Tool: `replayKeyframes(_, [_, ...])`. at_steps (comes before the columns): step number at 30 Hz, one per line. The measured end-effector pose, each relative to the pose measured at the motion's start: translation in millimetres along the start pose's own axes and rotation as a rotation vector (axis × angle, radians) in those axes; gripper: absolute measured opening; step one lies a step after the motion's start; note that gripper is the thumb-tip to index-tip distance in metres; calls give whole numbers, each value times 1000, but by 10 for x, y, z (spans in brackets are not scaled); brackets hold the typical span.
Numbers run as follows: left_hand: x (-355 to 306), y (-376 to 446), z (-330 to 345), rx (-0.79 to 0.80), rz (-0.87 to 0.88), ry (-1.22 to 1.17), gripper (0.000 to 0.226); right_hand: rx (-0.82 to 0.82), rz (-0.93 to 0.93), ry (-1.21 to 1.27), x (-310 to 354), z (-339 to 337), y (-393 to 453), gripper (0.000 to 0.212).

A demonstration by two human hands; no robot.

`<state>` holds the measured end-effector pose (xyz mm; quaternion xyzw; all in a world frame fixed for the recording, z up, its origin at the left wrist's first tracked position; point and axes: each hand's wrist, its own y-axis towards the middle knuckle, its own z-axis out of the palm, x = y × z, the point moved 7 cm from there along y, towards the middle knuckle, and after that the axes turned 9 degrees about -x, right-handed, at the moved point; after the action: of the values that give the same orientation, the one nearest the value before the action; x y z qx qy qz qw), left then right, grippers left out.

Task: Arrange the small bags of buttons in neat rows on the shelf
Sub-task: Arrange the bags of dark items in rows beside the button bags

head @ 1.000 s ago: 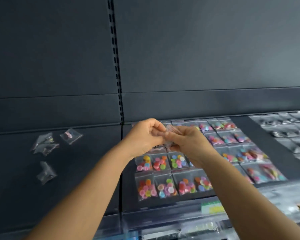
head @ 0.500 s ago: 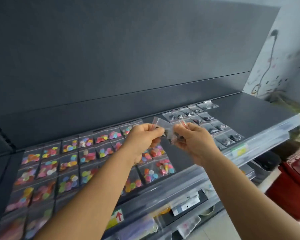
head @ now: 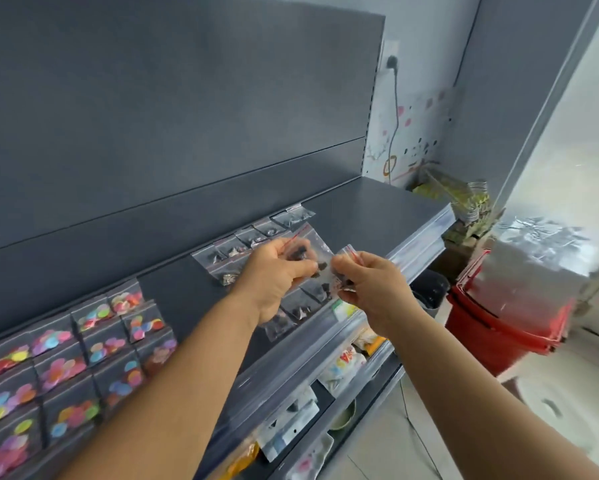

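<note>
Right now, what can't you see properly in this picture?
- Head view: the dark bags on the shelf are partly hidden behind both hands.
- What's inside the held bags is too small and blurred.
- The colourful bags are cut off at the left edge.
- The red bin is blurred.

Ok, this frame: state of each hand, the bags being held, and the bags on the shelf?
Left hand: pinching a clear bag of dark buttons.
Right hand: pinching a second small bag.
Dark-button bags: flat on the shelf, in rows.
Colourful-button bags: flat, in rows, left of the dark ones.
</note>
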<state>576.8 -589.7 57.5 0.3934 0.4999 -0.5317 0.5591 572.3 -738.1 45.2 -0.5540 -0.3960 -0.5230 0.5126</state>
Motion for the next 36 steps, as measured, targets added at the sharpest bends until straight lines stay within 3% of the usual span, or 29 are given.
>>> replayKeyframes(3, [102,252,308,20,-74,-100,24,-36,-2,16,51,-250,257,11])
replayKeyframes(9, [150,972,796,6,-60,-132,8,-36,-16,-84,106,-587,1081,11])
replayKeyframes(13, [100,1473,1018,-61,34,-33,7,-27,-4,-106,163,-702,1671,10])
replayKeyframes(16, [27,1766,1181,-94,105,66,13,-30,-40,-141,262,-805,2020,22])
replayKeyframes(23, [110,2095,1455,37,130,300,8,-17,-116,-163,447,-961,2529,9])
replayKeyframes(28, [141,2283,1445,-79,177,337,7,158,-168,-218,522,-687,2849,9])
replayKeyframes(36, [7,2376,1089,-526,287,308,12,442,-141,-157,536,-167,3243,13])
